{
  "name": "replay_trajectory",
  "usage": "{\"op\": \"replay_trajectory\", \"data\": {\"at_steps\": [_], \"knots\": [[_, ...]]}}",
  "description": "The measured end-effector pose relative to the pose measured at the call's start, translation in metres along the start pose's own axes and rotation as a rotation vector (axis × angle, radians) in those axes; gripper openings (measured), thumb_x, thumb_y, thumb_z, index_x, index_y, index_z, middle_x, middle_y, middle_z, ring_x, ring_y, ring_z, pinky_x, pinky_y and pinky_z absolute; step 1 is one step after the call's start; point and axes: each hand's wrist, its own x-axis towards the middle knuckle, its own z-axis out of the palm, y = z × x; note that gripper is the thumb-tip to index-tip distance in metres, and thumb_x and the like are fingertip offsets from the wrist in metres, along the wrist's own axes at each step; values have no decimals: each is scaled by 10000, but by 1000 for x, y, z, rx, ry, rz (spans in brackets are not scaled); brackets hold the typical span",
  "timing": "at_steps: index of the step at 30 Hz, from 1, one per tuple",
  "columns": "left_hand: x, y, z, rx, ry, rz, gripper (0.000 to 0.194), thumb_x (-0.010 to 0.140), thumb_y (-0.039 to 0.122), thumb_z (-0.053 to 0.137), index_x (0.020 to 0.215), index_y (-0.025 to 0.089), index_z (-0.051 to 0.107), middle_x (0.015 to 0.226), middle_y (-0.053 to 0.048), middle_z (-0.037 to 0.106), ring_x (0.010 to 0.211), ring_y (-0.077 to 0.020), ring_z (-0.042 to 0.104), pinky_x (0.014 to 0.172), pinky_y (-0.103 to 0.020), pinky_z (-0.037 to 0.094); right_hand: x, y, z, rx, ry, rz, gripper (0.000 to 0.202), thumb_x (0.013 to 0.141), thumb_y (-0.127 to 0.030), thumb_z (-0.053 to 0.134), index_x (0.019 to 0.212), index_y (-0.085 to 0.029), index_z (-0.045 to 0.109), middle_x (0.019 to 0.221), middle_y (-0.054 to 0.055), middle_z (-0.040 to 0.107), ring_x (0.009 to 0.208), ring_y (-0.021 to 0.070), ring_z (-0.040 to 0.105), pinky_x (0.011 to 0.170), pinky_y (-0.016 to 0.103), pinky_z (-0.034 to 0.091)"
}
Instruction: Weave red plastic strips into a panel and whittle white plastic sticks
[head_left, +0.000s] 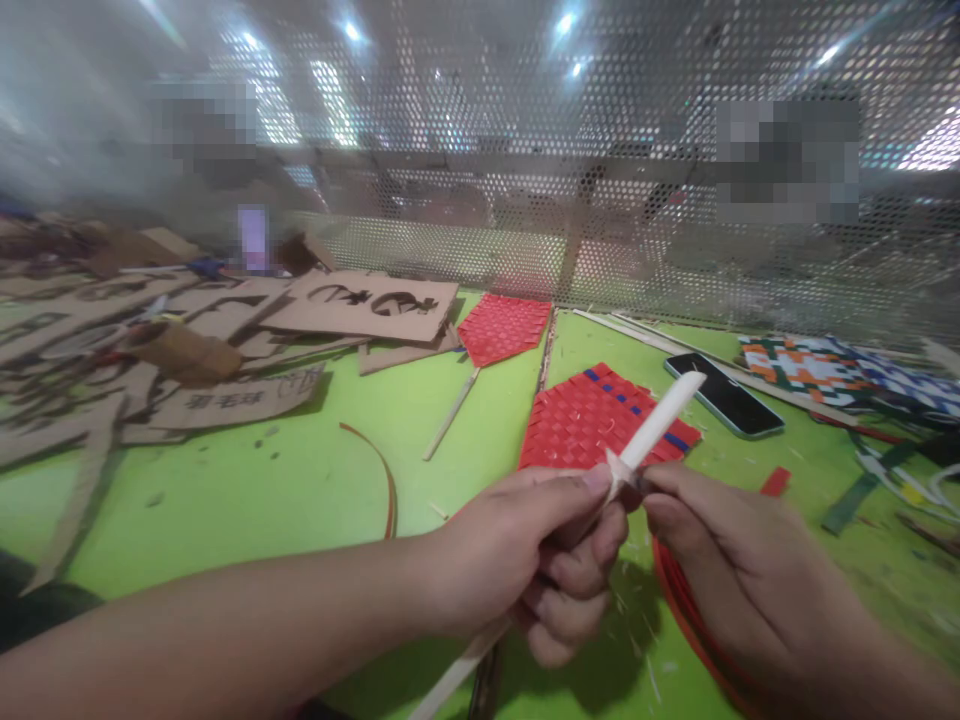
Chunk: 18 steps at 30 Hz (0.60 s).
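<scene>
My left hand (555,560) is closed around a pale bamboo strip (664,418) that slants up and away, with its tail showing below the fist. A thin whitish curl or band (618,470) sits on the strip just beyond my left thumb. My right hand (735,560) pinches close beside that spot; a small dark edge shows at its fingertips, but I cannot make out what it is. A red woven piece with blue strips (585,415) lies behind my hands. Red strips (679,590) hang or lie under my right hand, partly hidden.
A smaller red woven fan (506,328) with a stick handle lies farther back. Cut cardboard (367,305) and a tape roll (180,350) crowd the left. At the right are a phone (724,393) and multicoloured woven pieces (806,370). A perforated screen (480,200) stands behind.
</scene>
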Motion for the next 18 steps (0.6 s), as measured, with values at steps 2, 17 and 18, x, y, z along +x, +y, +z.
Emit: {"op": "replay_trajectory", "data": {"at_steps": [2, 17, 18], "knots": [[3, -1, -4, -37, -59, -13, 376, 1064, 445, 431, 826, 194, 577, 599, 67, 360, 445, -86, 245, 432, -182, 261, -2, 1, 7, 17, -16, 28, 260, 1131, -343, 441, 933, -262, 588, 758, -27, 699, 595, 135, 632, 557, 248, 482], [6, 0, -4, 26, 88, 86, 286, 1057, 421, 603, 963, 164, 687, 616, 98, 354, 478, -62, 248, 461, -164, 319, 1, 11, 5, 102, -77, 50, 221, 1132, -324, 439, 1025, -269, 625, 894, -9, 738, 725, 149, 683, 670, 256, 534], [5, 1, -3, 26, 82, 86, 289, 1060, 426, 597, 958, 167, 679, 621, 100, 340, 479, -62, 240, 455, -161, 320, 0, 11, 5, 105, -78, 47, 220, 1132, -323, 439, 1019, -271, 620, 892, -11, 737, 721, 147, 680, 663, 254, 530]]}}
